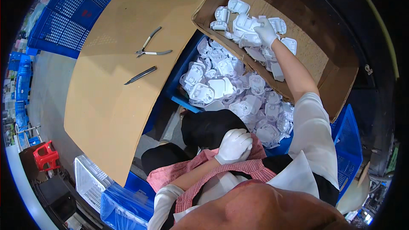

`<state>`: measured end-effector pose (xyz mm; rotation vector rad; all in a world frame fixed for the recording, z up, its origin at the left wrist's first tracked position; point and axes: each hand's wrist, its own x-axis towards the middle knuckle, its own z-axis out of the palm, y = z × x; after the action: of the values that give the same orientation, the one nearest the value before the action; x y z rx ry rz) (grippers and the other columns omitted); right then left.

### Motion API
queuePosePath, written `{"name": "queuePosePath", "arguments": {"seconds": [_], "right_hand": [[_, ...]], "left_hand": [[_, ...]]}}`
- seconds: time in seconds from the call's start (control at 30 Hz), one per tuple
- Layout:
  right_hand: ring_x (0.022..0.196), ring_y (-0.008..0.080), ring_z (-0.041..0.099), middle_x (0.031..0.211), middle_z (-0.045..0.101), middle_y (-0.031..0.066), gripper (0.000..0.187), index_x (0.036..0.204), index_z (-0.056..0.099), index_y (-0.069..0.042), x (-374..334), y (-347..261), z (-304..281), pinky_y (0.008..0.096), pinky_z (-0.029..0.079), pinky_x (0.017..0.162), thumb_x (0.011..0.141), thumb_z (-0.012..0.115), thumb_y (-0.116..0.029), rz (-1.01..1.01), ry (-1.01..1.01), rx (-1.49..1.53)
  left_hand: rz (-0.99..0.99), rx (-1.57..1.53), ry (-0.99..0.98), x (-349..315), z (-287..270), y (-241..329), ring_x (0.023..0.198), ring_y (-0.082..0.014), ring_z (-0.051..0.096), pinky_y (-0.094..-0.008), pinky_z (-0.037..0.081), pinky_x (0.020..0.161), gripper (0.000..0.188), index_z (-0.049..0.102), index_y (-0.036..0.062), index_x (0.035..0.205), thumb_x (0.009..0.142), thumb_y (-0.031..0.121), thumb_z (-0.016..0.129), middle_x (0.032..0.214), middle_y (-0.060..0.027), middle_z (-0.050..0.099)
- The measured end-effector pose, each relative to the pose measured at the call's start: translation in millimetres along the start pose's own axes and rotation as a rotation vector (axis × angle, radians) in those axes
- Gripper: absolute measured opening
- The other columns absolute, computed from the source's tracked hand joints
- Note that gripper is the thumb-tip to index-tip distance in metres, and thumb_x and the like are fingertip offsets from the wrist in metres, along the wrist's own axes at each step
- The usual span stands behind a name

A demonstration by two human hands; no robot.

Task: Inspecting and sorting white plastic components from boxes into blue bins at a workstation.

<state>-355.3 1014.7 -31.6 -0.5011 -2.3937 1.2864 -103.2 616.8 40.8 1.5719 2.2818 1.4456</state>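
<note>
My right hand (266, 33), in a white glove, reaches into the cardboard box (313, 47) at the upper right. Its fingers are closed on a white plastic part (245, 27) lying among several similar rounded parts. My left hand (234, 146), also gloved, rests on my lap over a red checked apron (170, 174). The left fingers are curled in, and nothing shows in them; the palm is hidden. Below the box, a blue crate (187, 102) is heaped with white plastic parts (223, 87), some apparently in clear bags.
A tan board (102, 115) on my left bears side cutters (149, 47) and a dark craft knife (140, 75). Blue crates (64, 25) stand at the far left. A white basket (87, 179) and a red stool (46, 155) are at the lower left.
</note>
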Motion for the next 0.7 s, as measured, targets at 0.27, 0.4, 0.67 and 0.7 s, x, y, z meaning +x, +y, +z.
{"name": "queuePosePath", "arguments": {"seconds": [0.27, 0.4, 0.67, 0.7], "right_hand": [[0.122, 0.0338, 0.053, 0.130, 0.054, 0.0181, 0.048, 0.122, 0.057, -0.006, 8, -93, 5, 0.0435, 0.044, 0.101, 0.080, 0.061, -0.029, 0.171, -0.113, -0.920], [0.124, 0.0298, 0.051, 0.131, 0.054, 0.0154, 0.055, 0.130, 0.055, -0.010, 28, -113, 40, 0.0422, 0.043, 0.103, 0.078, 0.063, -0.028, -0.127, -0.077, -0.916], [0.126, 0.0350, 0.049, 0.134, 0.051, 0.0184, 0.062, 0.133, 0.052, -0.014, 57, -92, 109, 0.0387, 0.041, 0.106, 0.077, 0.071, -0.031, -0.130, -0.242, -0.702], [0.124, 0.0359, 0.050, 0.133, 0.050, 0.0189, 0.062, 0.132, 0.052, -0.016, 58, -86, 104, 0.0383, 0.041, 0.105, 0.076, 0.072, -0.031, -0.145, -0.262, -0.700]], "left_hand": [[0.003, 0.015, -0.011, -2, 4, -1, 0.103, -0.0282, 0.057, -0.0429, 0.046, 0.090, 0.024, 0.062, 0.0095, 0.091, 0.069, 0.017, 0.068, 0.100, -0.0075, 0.062], [-0.003, -0.015, 0.002, -4, 6, -4, 0.099, -0.0280, 0.060, -0.0417, 0.048, 0.086, 0.029, 0.065, 0.0101, 0.094, 0.065, 0.015, 0.071, 0.100, -0.0066, 0.064], [0.013, -0.079, -0.042, -3, 5, -12, 0.100, -0.0301, 0.057, -0.0421, 0.048, 0.084, 0.035, 0.063, 0.0077, 0.096, 0.066, 0.026, 0.064, 0.099, -0.0111, 0.060], [0.023, -0.065, -0.036, -2, 4, -12, 0.100, -0.0301, 0.057, -0.0419, 0.048, 0.084, 0.034, 0.063, 0.0077, 0.095, 0.067, 0.026, 0.063, 0.099, -0.0110, 0.060]]}}
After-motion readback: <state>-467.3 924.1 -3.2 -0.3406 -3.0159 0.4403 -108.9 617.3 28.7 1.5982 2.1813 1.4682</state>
